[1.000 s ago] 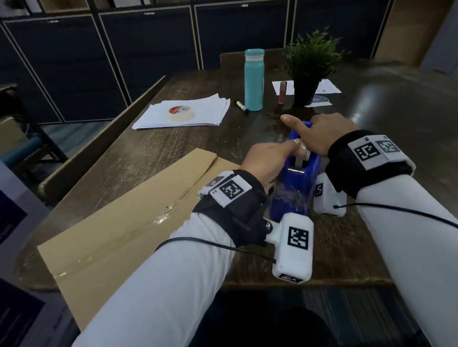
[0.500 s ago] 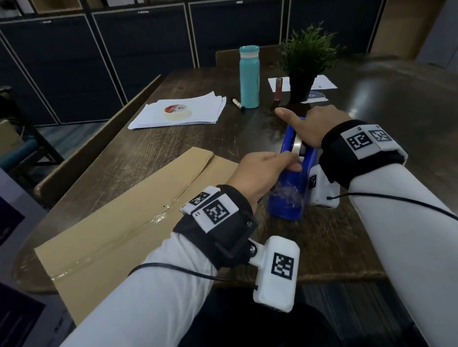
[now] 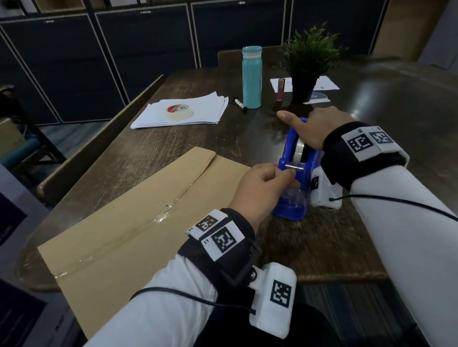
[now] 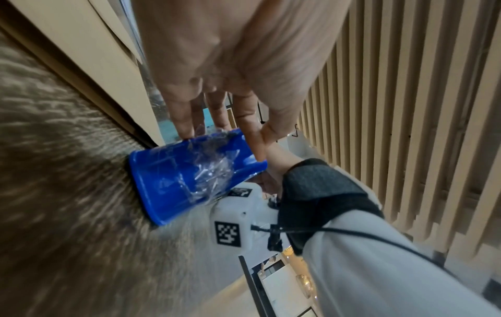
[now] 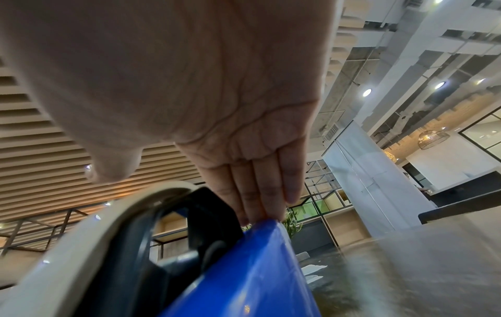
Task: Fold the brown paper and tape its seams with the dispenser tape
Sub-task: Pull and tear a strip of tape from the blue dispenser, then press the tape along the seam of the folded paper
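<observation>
Pinching tape at the blue dispenser (image 3: 296,176), left hand (image 3: 261,190); right hand (image 3: 311,127) flat atop (labels seemingly unreadable).

Dark wooden table (image 3: 311,237), brown paper (image 3: 130,237), blue tape dispenser (image 3: 291,199), white sheets (image 3: 207,109), teal bottle (image 3: 251,77), potted plant (image 3: 303,90)

Left hand (image 4: 230,64) fingers (image 4: 181,115) touch the blue dispenser (image 4: 168,178).

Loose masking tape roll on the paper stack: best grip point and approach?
Come straight down from above. The masking tape roll lies flat on the stack of white sheets, hole up, with nothing beside it. Pinch across the ring wall, one finger in the core and the thumb on the outer rim. A side approach would likely just slide it over the sheets.
</observation>
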A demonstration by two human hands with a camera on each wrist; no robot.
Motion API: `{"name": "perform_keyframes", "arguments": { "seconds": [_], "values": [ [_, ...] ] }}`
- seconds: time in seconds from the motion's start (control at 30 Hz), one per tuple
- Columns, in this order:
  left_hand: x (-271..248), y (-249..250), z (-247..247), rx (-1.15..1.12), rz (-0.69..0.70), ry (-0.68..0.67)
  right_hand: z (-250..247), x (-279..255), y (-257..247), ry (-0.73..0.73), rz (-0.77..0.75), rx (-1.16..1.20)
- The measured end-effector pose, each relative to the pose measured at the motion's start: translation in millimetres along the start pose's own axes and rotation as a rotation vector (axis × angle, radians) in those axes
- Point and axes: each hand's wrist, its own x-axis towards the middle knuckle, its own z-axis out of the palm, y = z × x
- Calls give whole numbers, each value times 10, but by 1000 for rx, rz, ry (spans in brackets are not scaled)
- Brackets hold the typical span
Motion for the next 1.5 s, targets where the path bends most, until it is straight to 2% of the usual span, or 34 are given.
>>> {"name": "perform_keyframes", "arguments": {
  "seconds": [0.23,0.67,0.77,0.87,0.97,1.03,1.13,1.2,1.33,1.5],
  "values": [
    [-22,-51,-22,158,78,52,1,-16,-15,-5,0,-14],
    [46,-25,-140,401,108,-31,-21,-19,-67,-45,16,-53],
    [31,-10,-172,490,106,-96,-44,-33,-74,-44,11,-50],
    [30,69,-297,548,108,-185,-66,-26,-54,-75,12,1],
    [-14,164,-544,536,165,-158,-96,-62,-4,-76,32,53],
    [-63,220,-759,572,202,-108,-162,-135,-33,7,-21,58],
    [-160,283,-1060,576,213,-57,-328,-308,-219,155,-216,130],
    [-212,280,-1224,572,205,-32,-400,-445,-402,170,-333,250],
    [-297,260,-1430,527,216,-28,-285,-589,-702,25,-448,461],
    [-336,244,-1547,551,245,7,-58,-615,-917,-188,-483,615]
  ]
}}
